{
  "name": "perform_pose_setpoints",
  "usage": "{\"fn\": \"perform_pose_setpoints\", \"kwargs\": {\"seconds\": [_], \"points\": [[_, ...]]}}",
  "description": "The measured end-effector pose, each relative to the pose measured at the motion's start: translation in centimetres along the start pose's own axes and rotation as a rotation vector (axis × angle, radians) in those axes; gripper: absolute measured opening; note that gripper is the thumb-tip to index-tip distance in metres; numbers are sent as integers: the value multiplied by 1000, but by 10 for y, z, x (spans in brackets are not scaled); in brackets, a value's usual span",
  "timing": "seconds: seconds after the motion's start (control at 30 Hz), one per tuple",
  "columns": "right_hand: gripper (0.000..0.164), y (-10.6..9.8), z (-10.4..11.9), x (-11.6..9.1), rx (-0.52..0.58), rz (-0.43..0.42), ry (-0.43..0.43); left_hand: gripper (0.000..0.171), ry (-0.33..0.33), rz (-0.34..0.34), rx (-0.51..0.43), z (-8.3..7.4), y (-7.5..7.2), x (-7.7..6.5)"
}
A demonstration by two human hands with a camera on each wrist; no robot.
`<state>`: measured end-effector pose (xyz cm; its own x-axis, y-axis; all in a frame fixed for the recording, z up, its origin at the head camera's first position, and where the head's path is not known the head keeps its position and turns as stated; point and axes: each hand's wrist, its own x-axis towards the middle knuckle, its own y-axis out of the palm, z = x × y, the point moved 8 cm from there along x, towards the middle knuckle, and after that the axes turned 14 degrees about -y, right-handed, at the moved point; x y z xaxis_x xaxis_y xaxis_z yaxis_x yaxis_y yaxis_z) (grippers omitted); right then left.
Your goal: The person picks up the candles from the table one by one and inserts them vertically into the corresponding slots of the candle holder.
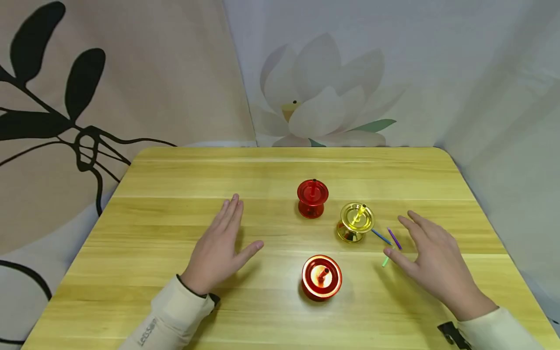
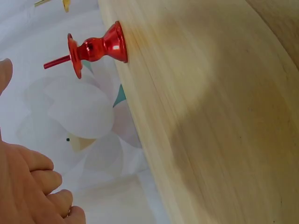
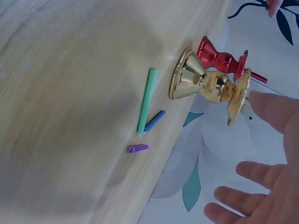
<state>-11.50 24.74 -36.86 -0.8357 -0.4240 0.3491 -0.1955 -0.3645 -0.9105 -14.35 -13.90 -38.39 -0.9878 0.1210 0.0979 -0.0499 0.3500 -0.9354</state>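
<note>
Three small metal holders, each with a dish top and an upright tube, stand on the wooden table (image 1: 271, 175): a red one (image 1: 311, 206) at the back, a gold one (image 1: 350, 232) right of it, and an orange-red one (image 1: 316, 291) nearest the person. Three thin sticks, blue (image 1: 381, 236), purple (image 1: 394, 238) and green (image 3: 147, 98), lie beside the gold holder. Over the table's left part my left hand (image 1: 218, 248) is held with straight fingers, empty. My right hand (image 1: 433, 257), also empty, hovers just right of the sticks with its fingers spread.
A pale curtain with a flower print (image 1: 323, 92) hangs behind the table's far edge. On the left is cloth with dark printed leaves (image 1: 85, 82). The orange-red holder stands between the two hands.
</note>
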Motion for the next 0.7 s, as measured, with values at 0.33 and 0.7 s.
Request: {"fn": "perform_pose_setpoints", "kwargs": {"seconds": [0.33, 0.7], "points": [[28, 21, -8, -3, -39, 118, 55, 100, -36, 51, -91, -2, 9, 6], [22, 46, -10, -9, -52, 275, 123, 99, -43, 100, -144, -17, 22, 16]]}}
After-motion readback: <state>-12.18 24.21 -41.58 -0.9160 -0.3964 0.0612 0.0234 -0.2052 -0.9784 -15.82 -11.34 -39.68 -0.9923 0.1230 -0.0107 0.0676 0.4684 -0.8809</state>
